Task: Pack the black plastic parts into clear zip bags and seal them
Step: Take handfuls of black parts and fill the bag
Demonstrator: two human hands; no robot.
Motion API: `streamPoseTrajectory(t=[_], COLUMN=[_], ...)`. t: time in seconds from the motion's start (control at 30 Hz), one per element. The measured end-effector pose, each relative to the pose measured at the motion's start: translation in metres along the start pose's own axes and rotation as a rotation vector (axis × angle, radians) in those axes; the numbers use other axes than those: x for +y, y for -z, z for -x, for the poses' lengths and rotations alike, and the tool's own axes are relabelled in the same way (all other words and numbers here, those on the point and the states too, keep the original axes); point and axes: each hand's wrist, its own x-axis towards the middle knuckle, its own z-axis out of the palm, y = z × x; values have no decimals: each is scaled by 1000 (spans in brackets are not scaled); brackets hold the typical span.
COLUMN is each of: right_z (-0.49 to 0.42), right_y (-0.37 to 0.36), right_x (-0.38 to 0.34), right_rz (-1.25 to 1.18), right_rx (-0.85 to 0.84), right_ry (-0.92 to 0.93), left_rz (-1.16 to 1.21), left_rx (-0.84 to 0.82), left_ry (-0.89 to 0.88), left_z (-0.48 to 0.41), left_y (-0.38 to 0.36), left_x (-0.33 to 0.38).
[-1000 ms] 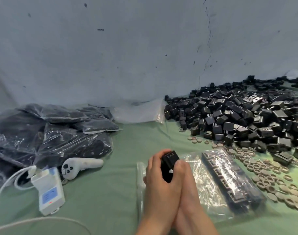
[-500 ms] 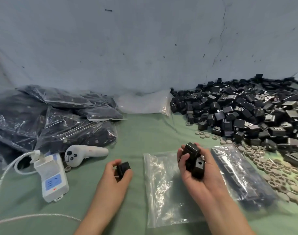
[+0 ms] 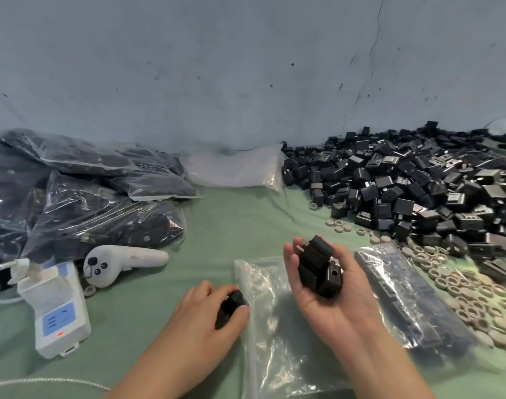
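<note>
Over the flat clear zip bag (image 3: pixel 274 335), the right hand (image 3: pixel 329 300) cups several black parts (image 3: pixel 318 266) while the left hand (image 3: pixel 205 312) grips another part (image 3: pixel 231 305); filling likely needs the bag's mouth opened first.

I saw the parts (image 3: pixel 404 191) heaped at the worktop's (image 3: pixel 231 226) back right, packed bags (image 3: pixel 87 214) at its back left, empty bags (image 3: pixel 234 168) between them, and one bag (image 3: pixel 269 341) at the front edge, rings (image 3: pixel 462 292) right of it.

We log two bare hands: left hand (image 3: pixel 212 309) at 7 o'clock, right hand (image 3: pixel 332 308) at 5 o'clock. Both forearms are bare too, uncovered down to the bottom edge. Fingers are slim. Palm creases show on the right; nails are too small for us to judge.
</note>
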Motion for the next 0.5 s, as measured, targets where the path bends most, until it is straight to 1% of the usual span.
streamPoseTrajectory(t=[0.1, 0.2, 0.3, 0.37, 0.43, 0.5], right_z=[0, -2, -4, -5, -5, -5], right_y=[2, 2, 3, 4, 5, 5], right_x=[4, 4, 4, 4, 3, 2], right_rz=[23, 51, 59, 56, 58, 71], right_rx=[13, 27, 26, 31, 36, 41], right_ry=[-34, -52, -58, -52, -46, -46], left_rz=[55, 138, 11, 32, 185, 441], left_rx=[24, 92, 131, 154, 221, 272], left_ry=[-4, 23, -58, -64, -21, 113], left_z=[0, 1, -1, -2, -1, -3], left_y=[-3, -7, -9, -8, -7, -4], left_x=[1, 3, 7, 7, 6, 5])
